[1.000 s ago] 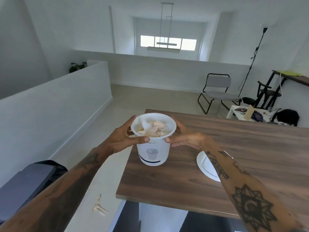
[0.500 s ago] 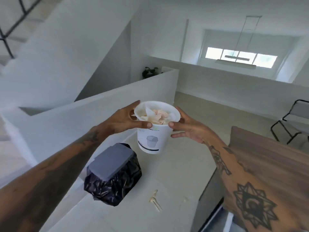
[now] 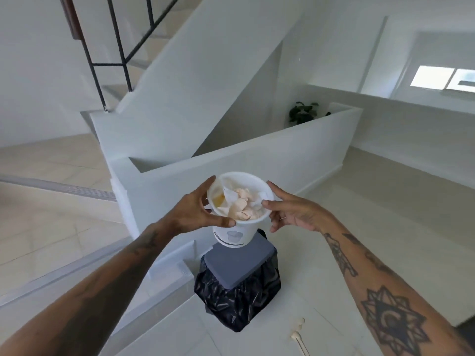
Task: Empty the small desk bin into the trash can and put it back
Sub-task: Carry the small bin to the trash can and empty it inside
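The small white desk bin (image 3: 235, 235) is held upright in the air, full of crumpled paper scraps (image 3: 241, 208). My left hand (image 3: 196, 214) grips its rim from the left and my right hand (image 3: 295, 213) holds the rim from the right. Directly below the bin stands the trash can (image 3: 240, 281), lined with a black bag, its grey lid (image 3: 241, 263) shut. The bin's base overlaps the far edge of the lid in view.
A low white wall (image 3: 231, 176) runs behind the trash can, with a staircase and black railing (image 3: 115, 47) beyond. A pale scrap (image 3: 298, 335) lies on the light floor near the can's right. A plant (image 3: 303, 115) sits behind the wall.
I have turned left away from the wooden table, carrying the bin with both hands. The bin is now over the trash can, which was off to the lower left before.
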Action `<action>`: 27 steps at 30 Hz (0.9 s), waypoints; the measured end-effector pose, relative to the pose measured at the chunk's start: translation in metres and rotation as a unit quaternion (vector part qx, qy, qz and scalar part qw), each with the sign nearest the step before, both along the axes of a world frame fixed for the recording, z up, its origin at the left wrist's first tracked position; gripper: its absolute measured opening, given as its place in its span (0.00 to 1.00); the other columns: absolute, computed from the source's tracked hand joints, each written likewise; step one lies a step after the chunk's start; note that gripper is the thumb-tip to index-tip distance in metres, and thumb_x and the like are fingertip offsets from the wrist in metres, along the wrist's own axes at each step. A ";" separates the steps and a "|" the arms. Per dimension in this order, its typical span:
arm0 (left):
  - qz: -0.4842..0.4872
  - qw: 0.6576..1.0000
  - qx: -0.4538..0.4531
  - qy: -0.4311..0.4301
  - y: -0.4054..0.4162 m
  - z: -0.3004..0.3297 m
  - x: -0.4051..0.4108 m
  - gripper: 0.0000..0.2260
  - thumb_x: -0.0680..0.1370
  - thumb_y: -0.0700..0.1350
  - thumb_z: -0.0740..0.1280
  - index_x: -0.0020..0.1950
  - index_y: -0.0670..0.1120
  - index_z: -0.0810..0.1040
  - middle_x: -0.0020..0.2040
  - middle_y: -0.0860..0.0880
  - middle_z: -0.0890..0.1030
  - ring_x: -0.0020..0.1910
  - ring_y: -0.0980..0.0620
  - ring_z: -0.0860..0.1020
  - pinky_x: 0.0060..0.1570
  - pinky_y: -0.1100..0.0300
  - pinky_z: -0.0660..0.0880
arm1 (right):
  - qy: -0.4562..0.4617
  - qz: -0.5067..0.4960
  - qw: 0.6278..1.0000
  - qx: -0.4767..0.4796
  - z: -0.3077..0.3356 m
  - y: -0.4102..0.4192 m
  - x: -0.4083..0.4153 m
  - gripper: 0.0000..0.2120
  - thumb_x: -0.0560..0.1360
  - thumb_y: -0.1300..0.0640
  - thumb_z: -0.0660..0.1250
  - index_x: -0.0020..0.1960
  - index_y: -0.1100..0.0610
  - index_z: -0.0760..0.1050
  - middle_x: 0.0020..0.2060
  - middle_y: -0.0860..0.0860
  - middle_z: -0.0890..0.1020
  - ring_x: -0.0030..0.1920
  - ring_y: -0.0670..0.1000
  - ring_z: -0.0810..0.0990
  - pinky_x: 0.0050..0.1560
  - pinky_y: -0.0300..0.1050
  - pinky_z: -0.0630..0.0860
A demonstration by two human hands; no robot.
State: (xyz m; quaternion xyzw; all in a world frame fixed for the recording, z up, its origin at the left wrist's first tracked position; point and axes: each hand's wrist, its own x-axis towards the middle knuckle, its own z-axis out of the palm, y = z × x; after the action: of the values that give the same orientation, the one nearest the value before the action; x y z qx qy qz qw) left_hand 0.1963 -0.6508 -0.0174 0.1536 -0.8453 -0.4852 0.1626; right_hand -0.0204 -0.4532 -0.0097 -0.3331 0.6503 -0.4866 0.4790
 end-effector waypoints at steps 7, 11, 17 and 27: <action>0.025 0.993 0.090 -0.076 -0.030 -0.134 -0.125 0.52 0.54 0.63 0.84 0.70 0.77 0.57 0.65 0.67 0.76 0.65 0.58 0.77 0.62 0.55 0.77 | 0.043 -0.078 0.996 0.028 -0.116 -0.056 -0.118 0.32 0.73 0.65 0.62 0.72 0.42 0.70 0.51 0.60 0.82 0.42 0.58 0.82 0.48 0.63 0.83; 0.135 0.945 0.246 -0.167 -0.041 -0.255 -0.191 0.53 0.60 0.62 0.80 0.80 0.53 0.60 0.71 0.49 0.73 0.67 0.47 0.74 0.66 0.47 0.73 | 0.064 -0.082 0.993 0.057 -0.214 -0.067 -0.202 0.29 0.75 0.65 0.59 0.67 0.36 0.71 0.55 0.53 0.81 0.45 0.56 0.85 0.44 0.66 0.83; 0.394 0.784 0.342 -0.336 -0.048 -0.458 -0.214 0.23 0.80 0.51 0.66 0.66 0.34 0.75 0.58 0.33 0.81 0.55 0.34 0.81 0.52 0.44 0.78 | 0.047 -0.113 0.988 0.090 -0.340 -0.051 -0.304 0.29 0.76 0.62 0.60 0.71 0.37 0.67 0.59 0.46 0.81 0.54 0.50 0.84 0.44 0.59 0.84; 0.462 0.708 0.382 -0.373 -0.045 -0.564 -0.237 0.21 0.79 0.56 0.66 0.55 0.36 0.74 0.39 0.41 0.78 0.43 0.37 0.83 0.49 0.45 0.81 | 0.102 -0.181 0.971 0.118 -0.413 -0.060 -0.369 0.31 0.80 0.69 0.56 0.73 0.39 0.68 0.62 0.45 0.79 0.55 0.47 0.82 0.42 0.47 0.84</action>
State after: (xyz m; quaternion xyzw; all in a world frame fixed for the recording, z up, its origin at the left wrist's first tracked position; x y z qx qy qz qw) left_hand -0.0410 -0.6957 -0.5818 0.7428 -0.4025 -0.5339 -0.0347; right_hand -0.3893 -0.5135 -0.4232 -0.1989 0.7978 -0.4486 0.3503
